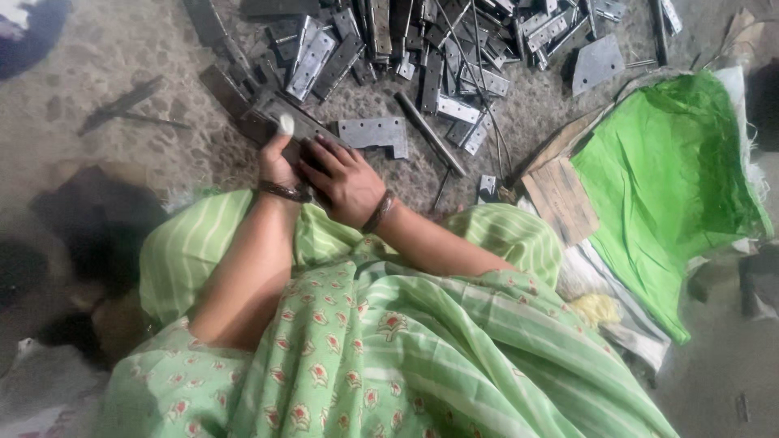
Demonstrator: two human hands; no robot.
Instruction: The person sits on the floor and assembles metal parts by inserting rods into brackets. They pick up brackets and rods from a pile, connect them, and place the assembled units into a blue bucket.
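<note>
Both my hands, left hand [278, 162] and right hand [345, 180], clamped round dark flat metal hinge plate [284, 126], bracing it on floor [97, 81]; grey hinge pile [438, 49] far side.

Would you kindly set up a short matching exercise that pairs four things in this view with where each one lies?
Things:
1. bright green cloth
2. heap of grey metal plates
3. wooden board
4. dark metal plate

Places:
A. under the left hand and right hand
B. along the top of the view, on the floor
C. at the far right, spread over a sack
D. just left of the green cloth, beside the knee

Pairs: 1-C, 2-B, 3-D, 4-A
</note>
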